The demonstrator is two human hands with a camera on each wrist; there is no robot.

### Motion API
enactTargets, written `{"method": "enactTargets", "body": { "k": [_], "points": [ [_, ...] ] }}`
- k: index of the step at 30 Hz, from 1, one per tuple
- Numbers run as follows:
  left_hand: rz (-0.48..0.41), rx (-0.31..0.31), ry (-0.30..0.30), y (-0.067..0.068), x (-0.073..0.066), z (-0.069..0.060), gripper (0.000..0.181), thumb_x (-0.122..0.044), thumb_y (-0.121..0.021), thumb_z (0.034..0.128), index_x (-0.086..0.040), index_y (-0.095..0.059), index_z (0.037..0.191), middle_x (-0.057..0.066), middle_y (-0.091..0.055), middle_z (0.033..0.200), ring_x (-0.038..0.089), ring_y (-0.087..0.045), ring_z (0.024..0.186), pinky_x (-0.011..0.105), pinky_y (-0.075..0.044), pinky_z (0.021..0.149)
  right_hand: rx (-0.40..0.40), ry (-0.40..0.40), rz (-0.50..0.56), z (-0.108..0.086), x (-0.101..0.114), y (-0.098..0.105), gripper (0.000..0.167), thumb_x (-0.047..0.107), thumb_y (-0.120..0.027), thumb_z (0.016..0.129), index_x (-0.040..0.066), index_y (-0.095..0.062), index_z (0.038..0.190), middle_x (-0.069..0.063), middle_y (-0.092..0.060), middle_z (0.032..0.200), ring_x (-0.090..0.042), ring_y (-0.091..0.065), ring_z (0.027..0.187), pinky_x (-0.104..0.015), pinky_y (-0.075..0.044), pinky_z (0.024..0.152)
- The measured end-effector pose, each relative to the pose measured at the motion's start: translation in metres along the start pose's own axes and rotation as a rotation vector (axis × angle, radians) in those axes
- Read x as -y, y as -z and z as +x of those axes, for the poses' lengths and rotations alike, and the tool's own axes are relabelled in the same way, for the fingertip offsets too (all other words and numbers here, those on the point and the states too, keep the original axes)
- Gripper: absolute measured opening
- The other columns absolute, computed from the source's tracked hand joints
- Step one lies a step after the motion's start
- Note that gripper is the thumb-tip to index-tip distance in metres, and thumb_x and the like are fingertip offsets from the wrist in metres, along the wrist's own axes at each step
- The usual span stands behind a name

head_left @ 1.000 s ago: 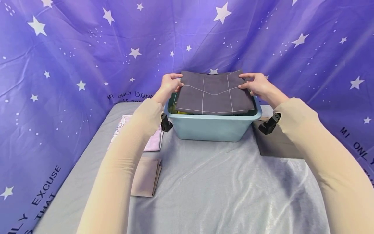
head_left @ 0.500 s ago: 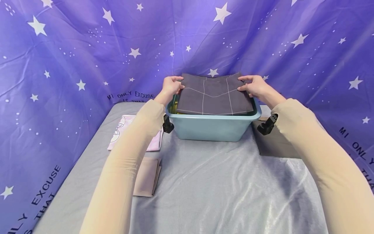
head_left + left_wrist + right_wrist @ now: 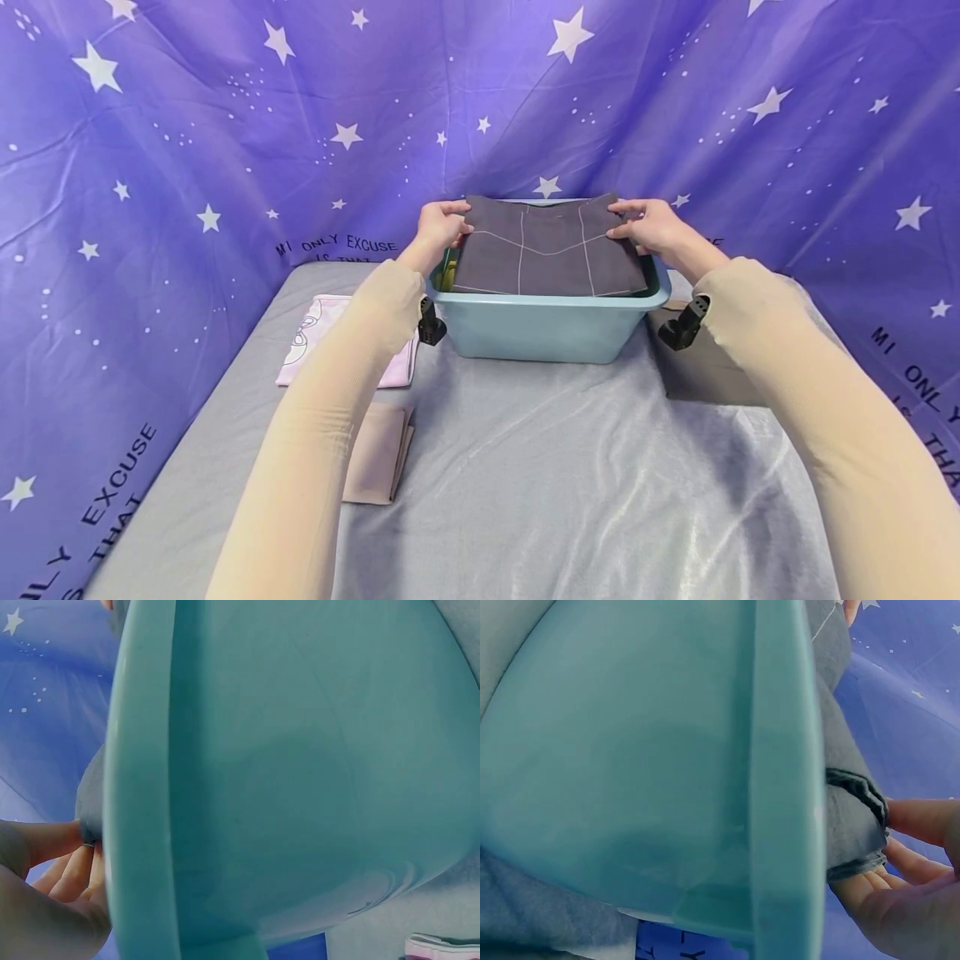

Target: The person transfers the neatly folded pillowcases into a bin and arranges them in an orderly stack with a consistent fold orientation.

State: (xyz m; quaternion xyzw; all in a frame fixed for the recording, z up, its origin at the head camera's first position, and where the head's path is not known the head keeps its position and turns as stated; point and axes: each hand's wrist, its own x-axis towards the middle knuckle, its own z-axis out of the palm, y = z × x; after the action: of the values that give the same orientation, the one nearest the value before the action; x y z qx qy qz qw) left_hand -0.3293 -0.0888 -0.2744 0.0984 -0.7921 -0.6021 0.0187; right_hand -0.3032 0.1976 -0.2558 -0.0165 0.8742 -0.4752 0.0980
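A folded dark grey cloth (image 3: pixel 551 250) with thin white lines lies across the mouth of the teal basin (image 3: pixel 536 329), its near edge just inside the front rim. My left hand (image 3: pixel 438 229) pinches its left side and my right hand (image 3: pixel 652 227) pinches its right side; the middle sags between them. In the left wrist view, the left hand (image 3: pixel 56 892) holds a bit of cloth (image 3: pixel 91 799) beyond the rim. The right wrist view shows the right hand (image 3: pixel 907 877) gripping the folded layers (image 3: pixel 851 825). Something yellow (image 3: pixel 448 275) shows inside the basin at left.
On the grey sheet (image 3: pixel 555 483), a pink printed cloth (image 3: pixel 397 367) and a folded beige cloth (image 3: pixel 378 458) lie at left, partly behind my left sleeve. A folded brown-grey cloth (image 3: pixel 705 367) lies right of the basin. A purple starry curtain (image 3: pixel 420 75) hangs behind.
Both hands have lowered slightly with the dark cloth, which sits lower over the basin. The basin's back rim has come into view above it.
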Motion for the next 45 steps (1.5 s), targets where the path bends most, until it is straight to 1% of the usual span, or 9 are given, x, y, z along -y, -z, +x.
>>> {"method": "enactTargets", "body": {
  "k": [3,5,8,10,17,23,33,39,45],
  "points": [
    [-0.067,0.020,-0.008,0.002,0.008,0.014,0.039,0.014,-0.055,0.0717,-0.006,-0.065,0.103,0.012,-0.065,0.083,0.010,-0.050,0.047,0.019,-0.047,0.047,-0.015,0.026,-0.027,-0.001,-0.002,-0.001,0.052,0.010,-0.057,0.085,0.004,-0.038,0.133,-0.015,-0.039,0.132,0.002,-0.043,0.060,-0.018,-0.045,0.059],
    [-0.088,0.014,-0.012,0.004,0.010,0.017,0.036,0.014,-0.056,0.0718,-0.004,-0.065,0.102,0.013,-0.066,0.080,0.016,-0.057,0.052,0.024,-0.051,0.053,-0.027,0.048,-0.032,-0.002,-0.003,-0.001,0.049,0.008,-0.056,0.085,0.000,-0.039,0.131,-0.019,-0.050,0.116,0.002,-0.050,0.059,-0.021,-0.050,0.063],
    [-0.074,-0.002,-0.027,0.007,0.010,0.013,0.035,0.009,-0.059,0.0744,-0.005,-0.063,0.106,0.013,-0.065,0.081,0.018,-0.062,0.060,0.027,-0.053,0.059,-0.034,0.068,-0.008,-0.004,-0.005,0.000,0.047,0.004,-0.054,0.085,-0.004,-0.040,0.129,-0.016,-0.057,0.099,0.000,-0.057,0.061,-0.027,-0.052,0.068],
    [-0.021,-0.001,-0.008,0.010,0.001,0.000,0.035,0.005,-0.059,0.0778,-0.004,-0.060,0.112,0.013,-0.064,0.088,0.016,-0.062,0.061,0.025,-0.052,0.062,-0.031,0.079,-0.005,-0.005,-0.006,0.001,0.046,0.004,-0.054,0.085,-0.005,-0.041,0.128,-0.011,-0.058,0.093,0.000,-0.058,0.061,-0.029,-0.052,0.069],
    [0.044,0.085,-0.054,0.015,-0.005,-0.020,0.036,0.002,-0.055,0.0811,-0.002,-0.056,0.117,0.017,-0.059,0.109,0.004,-0.051,0.049,0.015,-0.046,0.048,-0.018,0.128,-0.028,-0.009,-0.007,0.001,0.042,0.006,-0.055,0.086,-0.004,-0.044,0.126,-0.005,-0.060,0.089,0.002,-0.058,0.062,-0.025,-0.052,0.066],
    [0.095,0.112,-0.117,0.013,-0.005,-0.028,0.034,-0.002,-0.056,0.0816,-0.005,-0.058,0.115,0.014,-0.060,0.108,0.007,-0.053,0.058,0.020,-0.048,0.057,-0.014,0.204,-0.027,-0.015,-0.009,0.000,0.039,0.006,-0.054,0.086,-0.006,-0.046,0.122,-0.005,-0.059,0.086,0.001,-0.059,0.064,-0.021,-0.051,0.062],
    [0.308,0.096,-0.318,0.011,-0.001,-0.035,0.031,-0.007,-0.057,0.0814,-0.005,-0.059,0.112,0.014,-0.064,0.099,0.023,-0.061,0.084,0.023,-0.047,0.067,-0.076,0.306,-0.054,-0.025,-0.014,-0.001,0.037,0.009,-0.057,0.085,-0.006,-0.050,0.118,-0.002,-0.063,0.083,0.002,-0.058,0.062,-0.024,-0.052,0.062],
    [0.355,0.110,-0.379,0.010,0.001,-0.044,0.030,-0.010,-0.058,0.0824,-0.007,-0.059,0.112,0.012,-0.063,0.102,0.021,-0.059,0.092,0.028,-0.046,0.077,-0.114,0.330,-0.071,-0.032,-0.018,-0.002,0.036,0.010,-0.058,0.085,-0.005,-0.051,0.116,-0.005,-0.064,0.085,0.002,-0.058,0.062,-0.025,-0.051,0.063],
    [0.333,0.135,-0.418,0.010,0.005,-0.052,0.030,-0.012,-0.057,0.0833,-0.008,-0.058,0.113,0.011,-0.063,0.103,0.020,-0.059,0.088,0.026,-0.048,0.071,-0.110,0.337,-0.096,-0.040,-0.023,-0.002,0.034,0.010,-0.058,0.084,-0.004,-0.053,0.115,-0.010,-0.065,0.089,0.002,-0.058,0.063,-0.025,-0.051,0.063]
  ]
}}
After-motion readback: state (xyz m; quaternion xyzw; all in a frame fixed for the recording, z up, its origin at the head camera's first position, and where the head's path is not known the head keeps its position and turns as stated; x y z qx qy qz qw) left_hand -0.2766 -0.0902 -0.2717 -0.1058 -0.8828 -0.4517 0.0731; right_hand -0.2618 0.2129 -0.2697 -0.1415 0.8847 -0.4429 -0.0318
